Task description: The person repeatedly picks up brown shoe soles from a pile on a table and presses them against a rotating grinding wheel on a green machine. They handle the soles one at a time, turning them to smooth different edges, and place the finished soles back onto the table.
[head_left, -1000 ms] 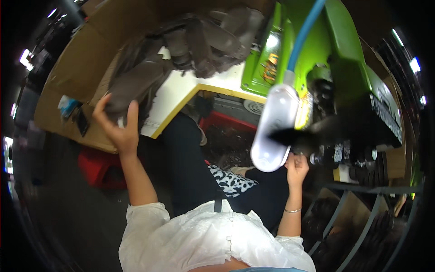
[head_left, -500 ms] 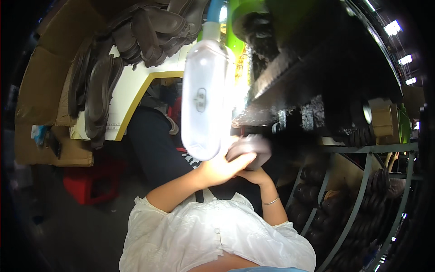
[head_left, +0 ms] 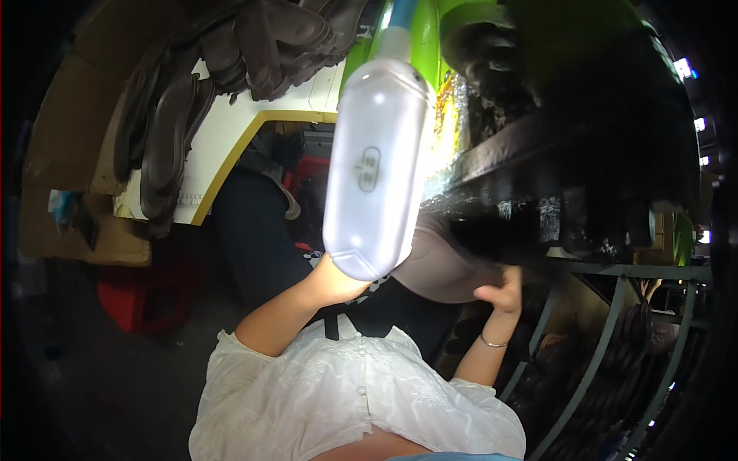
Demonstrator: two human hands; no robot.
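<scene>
A brownish-grey shoe sole [head_left: 446,269] is held out sideways in front of my body, its broad face partly in view. My left hand [head_left: 336,283] reaches to the sole's left end; most of its fingers are hidden behind a glowing white lamp [head_left: 377,165], with a bit of skin showing at the lamp's right edge against the sole. At the sole's right end is my right hand [head_left: 503,292], the thumb pressed to the sole's near edge and the fingers pointing up round the tip.
Several brown soles [head_left: 169,146] lie on a white, yellow-edged table [head_left: 257,115] beside a cardboard box [head_left: 77,146]. A dark machine [head_left: 553,154] stands close on the right. Below it is a metal rack [head_left: 615,330] with dark soles. A red stool [head_left: 142,296] sits at left.
My right hand has moved right, away from my left, and the sole now stretches between them instead of being bunched in both hands. The view has shifted slightly.
</scene>
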